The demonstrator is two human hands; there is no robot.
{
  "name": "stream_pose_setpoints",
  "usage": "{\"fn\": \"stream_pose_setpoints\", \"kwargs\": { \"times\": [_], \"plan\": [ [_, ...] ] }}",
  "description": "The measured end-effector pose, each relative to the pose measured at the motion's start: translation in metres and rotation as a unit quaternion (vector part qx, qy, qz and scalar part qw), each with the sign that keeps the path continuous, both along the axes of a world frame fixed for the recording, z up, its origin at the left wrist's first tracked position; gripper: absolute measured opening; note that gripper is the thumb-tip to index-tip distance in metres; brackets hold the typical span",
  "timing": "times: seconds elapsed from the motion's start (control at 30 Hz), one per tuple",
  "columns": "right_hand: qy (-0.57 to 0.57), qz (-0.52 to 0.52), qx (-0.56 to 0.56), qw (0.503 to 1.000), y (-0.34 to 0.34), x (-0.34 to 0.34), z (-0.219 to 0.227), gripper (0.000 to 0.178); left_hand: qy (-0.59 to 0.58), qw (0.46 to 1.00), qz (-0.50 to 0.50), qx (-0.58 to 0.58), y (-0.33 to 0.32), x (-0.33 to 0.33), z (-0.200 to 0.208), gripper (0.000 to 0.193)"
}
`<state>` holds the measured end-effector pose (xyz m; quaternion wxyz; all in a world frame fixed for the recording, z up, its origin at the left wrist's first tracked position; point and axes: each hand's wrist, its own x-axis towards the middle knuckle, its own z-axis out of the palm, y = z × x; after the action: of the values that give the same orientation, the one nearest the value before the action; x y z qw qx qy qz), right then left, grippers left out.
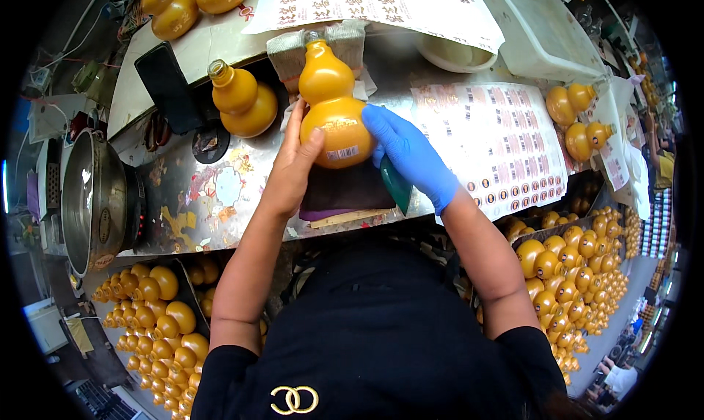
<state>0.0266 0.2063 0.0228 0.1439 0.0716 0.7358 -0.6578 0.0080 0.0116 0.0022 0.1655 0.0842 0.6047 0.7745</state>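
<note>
A glossy amber gourd-shaped bottle (326, 79) lies in front of me, its neck pointing away and resting between folded light cloths (353, 44). It bears a small barcode label and printed marks on its wide bulb. My bare left hand (293, 159) grips the bulb's left side, thumb on top. In a blue glove, my right hand (411, 152) holds the bulb's right side. Under its palm sits a flat dark green piece (397, 187), perhaps a scraper, partly hidden. Beneath the bottle is a dark pad (345, 192) at the table's front edge.
Another gourd bottle (244, 101) stands to the left beside a propped phone (169, 86). Printed label sheets (491, 137) lie at right; another sheet (367, 5) is at the back. A metal pan (88, 200) is far left. Crates of bottles (565, 273) flank me below.
</note>
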Motion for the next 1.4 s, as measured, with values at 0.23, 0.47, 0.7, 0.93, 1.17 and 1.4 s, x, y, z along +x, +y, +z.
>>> {"fn": "stream_pose_setpoints", "kwargs": {
  "times": [0.23, 0.47, 0.7, 0.93, 1.17, 1.4],
  "plan": [
    [0.034, 0.029, 0.091, 0.995, -0.005, 0.001, 0.01, 0.072, 0.021, 0.999, 0.006, -0.039, 0.007, 0.003, 0.005, 0.073],
    [0.031, 0.019, -0.013, 0.999, -0.003, -0.003, -0.001, 0.071, -0.015, 0.999, 0.023, 0.019, 0.0, -0.007, -0.005, 0.073],
    [0.0, 0.076, 0.098, 0.992, 0.001, -0.02, 0.011, 0.078, -0.007, 0.998, 0.064, -0.025, 0.016, -0.011, 0.013, 0.067],
    [-0.033, 0.086, 0.022, 0.995, 0.005, -0.025, 0.007, 0.074, -0.022, 0.998, 0.055, -0.001, 0.014, -0.01, 0.012, 0.066],
    [-0.103, -0.236, -0.491, 0.832, 0.013, 0.002, 0.017, 0.051, 0.007, 0.999, 0.028, 0.024, -0.003, -0.011, 0.0, 0.066],
    [0.256, -0.169, 0.048, 0.951, -0.032, 0.032, 0.008, 0.034, 0.084, 0.991, 0.02, -0.101, 0.007, 0.001, 0.002, 0.08]
  ]
}}
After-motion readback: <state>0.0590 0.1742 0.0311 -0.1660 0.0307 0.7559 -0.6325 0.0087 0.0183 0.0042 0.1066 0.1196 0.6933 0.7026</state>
